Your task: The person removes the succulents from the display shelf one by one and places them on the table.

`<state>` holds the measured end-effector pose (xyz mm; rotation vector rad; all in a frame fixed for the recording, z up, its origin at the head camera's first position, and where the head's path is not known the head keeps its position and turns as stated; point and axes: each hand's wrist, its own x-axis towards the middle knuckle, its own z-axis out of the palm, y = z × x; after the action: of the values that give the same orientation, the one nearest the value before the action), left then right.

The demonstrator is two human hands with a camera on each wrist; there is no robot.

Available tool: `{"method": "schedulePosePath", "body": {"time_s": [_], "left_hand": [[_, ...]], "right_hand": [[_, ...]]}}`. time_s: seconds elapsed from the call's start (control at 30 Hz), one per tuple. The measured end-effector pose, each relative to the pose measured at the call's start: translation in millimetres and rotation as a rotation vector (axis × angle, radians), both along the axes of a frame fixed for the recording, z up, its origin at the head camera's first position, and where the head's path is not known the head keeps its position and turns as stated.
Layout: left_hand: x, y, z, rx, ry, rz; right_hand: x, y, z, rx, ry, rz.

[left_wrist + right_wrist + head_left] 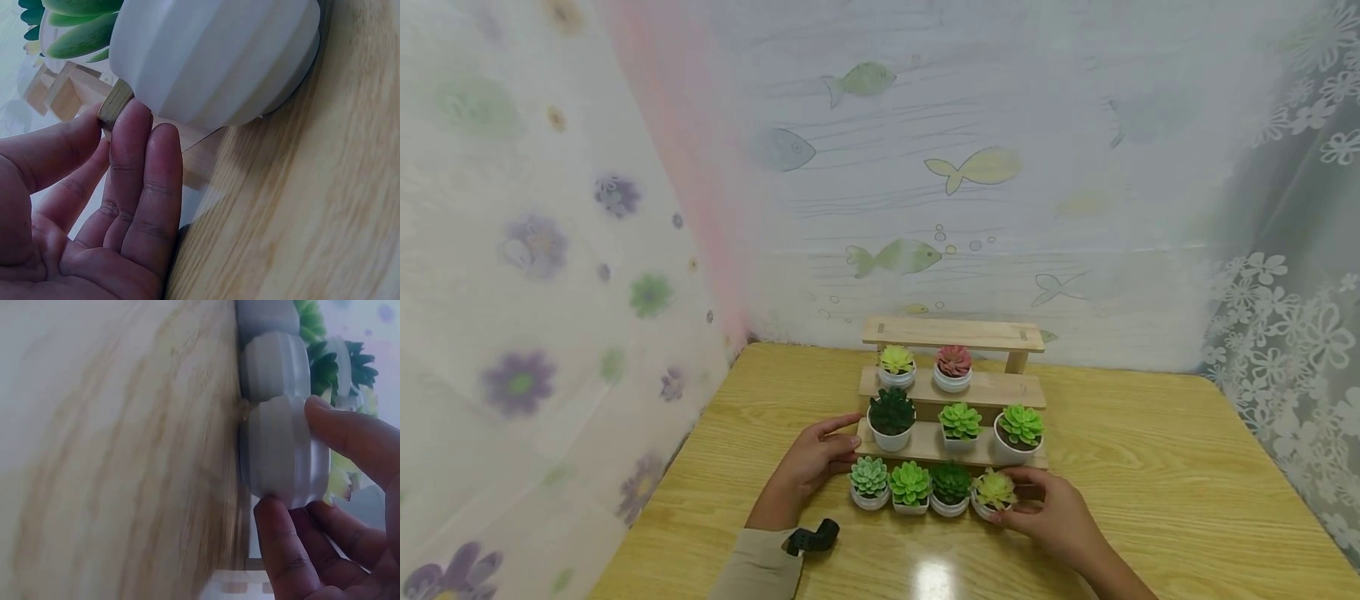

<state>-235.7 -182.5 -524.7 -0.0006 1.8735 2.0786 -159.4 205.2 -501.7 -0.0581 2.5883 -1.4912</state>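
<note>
My right hand (pixel 1051 510) grips a small white pot with a pale yellow succulent (pixel 995 490), thumb on one side and fingers on the other; in the right wrist view the ribbed pot (pixel 284 453) sits at the tabletop. At the left end of the tiered wooden stand (pixel 951 389), my left hand (pixel 815 458) pinches the lowest board's end (pixel 115 105) between thumb and fingers. The gripped pot ends a front row with a dark green succulent (pixel 951 483), a bright green one (pixel 911 483) and a pale green one (pixel 869 478).
On the stand's lowest step are a very dark succulent (pixel 892 412) and two bright green ones. The middle step bears a yellow succulent (pixel 897 360) and a red one (pixel 954 362). Patterned curtains (pixel 970 208) hang behind the wooden table (pixel 1165 467).
</note>
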Motion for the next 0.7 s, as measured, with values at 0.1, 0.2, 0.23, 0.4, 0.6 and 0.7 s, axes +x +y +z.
{"method": "schedulePosePath", "body": {"time_s": [0.1, 0.2, 0.23, 0.4, 0.6, 0.7], "left_hand": [[0.0, -0.1, 0.0, 0.001, 0.001, 0.0], [0.0, -0.6, -0.4, 0.003, -0.002, -0.001], [-0.1, -0.7, -0.5, 0.003, -0.001, -0.002], [-0.7, -1.1, -1.0, 0.009, 0.004, -0.009], [-0.6, -0.5, -2.2, 0.018, 0.006, -0.015], [-0.1, -0.2, -2.1, 0.025, 0.005, -0.018]], "right_hand": [[1.5, 0.4, 2.8, -0.019, -0.004, 0.0], [3.1, 1.0, 5.5, -0.044, -0.007, 0.007], [3.5, 1.4, 6.5, -0.051, -0.006, 0.01], [5.7, 3.7, 11.7, -0.073, 0.013, 0.019], [10.9, 7.1, 25.0, -0.007, 0.103, 0.004], [14.3, 7.9, 35.0, 0.019, 0.15, 0.016]]}}
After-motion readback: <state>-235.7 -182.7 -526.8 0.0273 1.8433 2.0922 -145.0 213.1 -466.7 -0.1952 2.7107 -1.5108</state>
